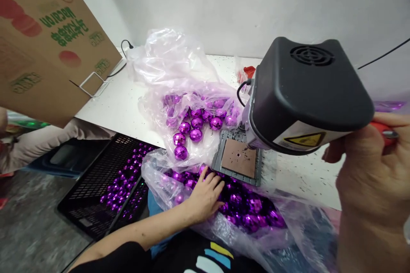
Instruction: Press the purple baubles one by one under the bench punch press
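Note:
My right hand (374, 175) is closed round the red-ended lever (386, 134) of a bench drill press. The black motor housing (314, 89) of the press has a vent and a yellow warning label. Its grey base (235, 175) carries a square brown plate (235, 158) with a small hole, and dark bits lie around it. Below the base, my left hand (206, 194) rests with fingers spread on shiny purple faceted balls (253, 211). These balls lie in a clear plastic bag (297, 230) across my lap. The drill's tip is mostly hidden by the housing.
More purple balls (196, 123) lie on a crumpled plastic bag (173, 57) on the white table (118, 106). A black crate (80, 192) with purple balls stands on the floor at left. A large cardboard box (54, 47) leans over the table's left end. Another person's leg (41, 145) shows behind it.

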`<act>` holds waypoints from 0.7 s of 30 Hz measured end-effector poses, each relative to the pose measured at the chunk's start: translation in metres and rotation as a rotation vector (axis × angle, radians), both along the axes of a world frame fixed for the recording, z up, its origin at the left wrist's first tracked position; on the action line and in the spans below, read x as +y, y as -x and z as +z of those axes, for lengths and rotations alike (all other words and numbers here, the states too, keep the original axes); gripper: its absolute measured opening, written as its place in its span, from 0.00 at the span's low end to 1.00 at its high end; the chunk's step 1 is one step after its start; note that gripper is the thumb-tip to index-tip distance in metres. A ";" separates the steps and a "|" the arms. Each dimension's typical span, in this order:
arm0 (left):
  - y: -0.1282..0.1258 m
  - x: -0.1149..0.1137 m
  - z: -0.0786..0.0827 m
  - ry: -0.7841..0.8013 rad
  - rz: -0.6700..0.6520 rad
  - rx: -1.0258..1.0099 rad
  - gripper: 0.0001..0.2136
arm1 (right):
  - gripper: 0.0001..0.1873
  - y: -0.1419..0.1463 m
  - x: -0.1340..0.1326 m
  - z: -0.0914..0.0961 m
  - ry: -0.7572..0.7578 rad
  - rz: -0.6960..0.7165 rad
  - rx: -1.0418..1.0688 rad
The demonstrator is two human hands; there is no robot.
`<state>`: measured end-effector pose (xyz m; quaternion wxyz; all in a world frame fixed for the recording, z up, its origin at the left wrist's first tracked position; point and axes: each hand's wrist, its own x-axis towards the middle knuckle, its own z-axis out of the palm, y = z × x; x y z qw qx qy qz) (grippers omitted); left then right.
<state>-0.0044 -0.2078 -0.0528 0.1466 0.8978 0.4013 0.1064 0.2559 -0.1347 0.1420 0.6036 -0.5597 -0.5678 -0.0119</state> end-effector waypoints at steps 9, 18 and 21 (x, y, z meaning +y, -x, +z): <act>0.054 0.136 0.054 -0.169 0.314 0.224 0.20 | 0.17 -0.003 0.006 0.003 0.064 0.007 0.012; 0.049 0.133 0.086 0.436 0.477 -0.801 0.25 | 0.26 -0.008 0.020 0.012 0.147 0.027 -0.017; 0.030 0.108 0.098 0.986 0.370 -1.219 0.21 | 0.28 -0.010 0.023 0.011 0.147 -0.011 -0.067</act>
